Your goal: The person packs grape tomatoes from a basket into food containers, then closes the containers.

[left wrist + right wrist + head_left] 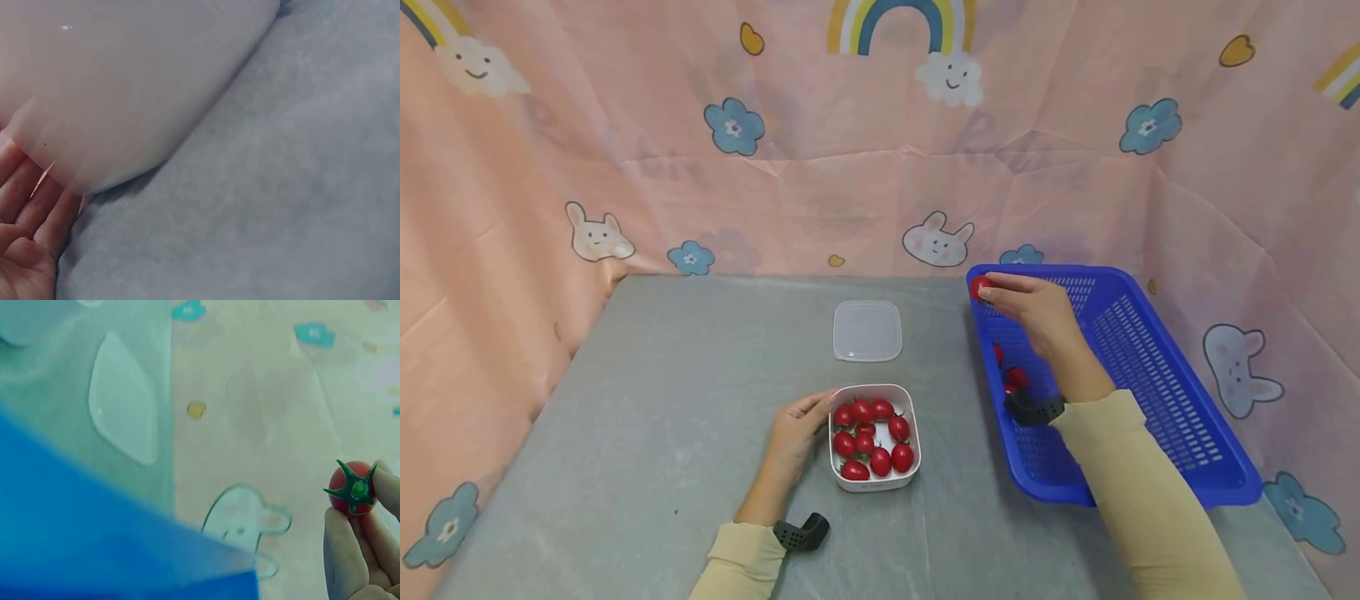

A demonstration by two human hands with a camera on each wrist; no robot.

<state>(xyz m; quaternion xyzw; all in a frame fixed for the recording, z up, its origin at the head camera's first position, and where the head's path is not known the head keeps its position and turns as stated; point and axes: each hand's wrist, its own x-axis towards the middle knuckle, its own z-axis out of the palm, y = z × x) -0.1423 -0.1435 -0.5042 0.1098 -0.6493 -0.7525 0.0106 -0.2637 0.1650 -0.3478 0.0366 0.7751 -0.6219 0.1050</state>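
My right hand (1037, 312) pinches a red cherry tomato (981, 288) between thumb and fingertips, over the far left corner of the blue basket (1180, 333). In the right wrist view the green star-shaped calyx of that tomato (354, 489) faces the camera. My left hand (793, 433) rests its fairly straight fingers against the left side of a square white container (874, 486). Several cherry tomatoes (844, 444) lie inside that container. From the left wrist, the fingers (40, 200) touch its smooth wall (144, 94). A few more tomatoes (1017, 378) lie in the basket, partly hidden by its left wall.
A clear square lid (867, 332) lies on the grey tabletop (700, 358) behind the container. The basket's raised, slotted walls stand on the right side of the table. A pink printed curtain (820, 167) hangs along the back and sides.
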